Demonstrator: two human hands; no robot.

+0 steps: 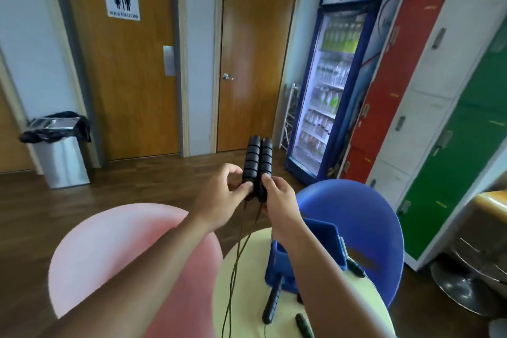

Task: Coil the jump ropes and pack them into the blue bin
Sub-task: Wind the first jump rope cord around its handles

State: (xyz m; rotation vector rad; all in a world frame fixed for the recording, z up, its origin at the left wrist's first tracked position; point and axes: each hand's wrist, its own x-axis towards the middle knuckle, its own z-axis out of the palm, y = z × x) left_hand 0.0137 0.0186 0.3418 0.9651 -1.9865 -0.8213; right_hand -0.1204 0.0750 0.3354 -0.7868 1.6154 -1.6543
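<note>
Left hand [219, 197] and right hand [279, 197] grip the two black handles [256, 156] together, upright. The cord [235, 255] dangles to the desk [252, 277] beside the blue bin [326, 233]. That loose cord looks likely to snag the bin or tangle during coiling.

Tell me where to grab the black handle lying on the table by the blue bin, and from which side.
Grip the handle across its middle, coming from above and from its left. It is a slim bar lying on the table with its far end at the base of the blue bin, which crowds its right side. The left hand and right hand both hold the paired handles.
</note>
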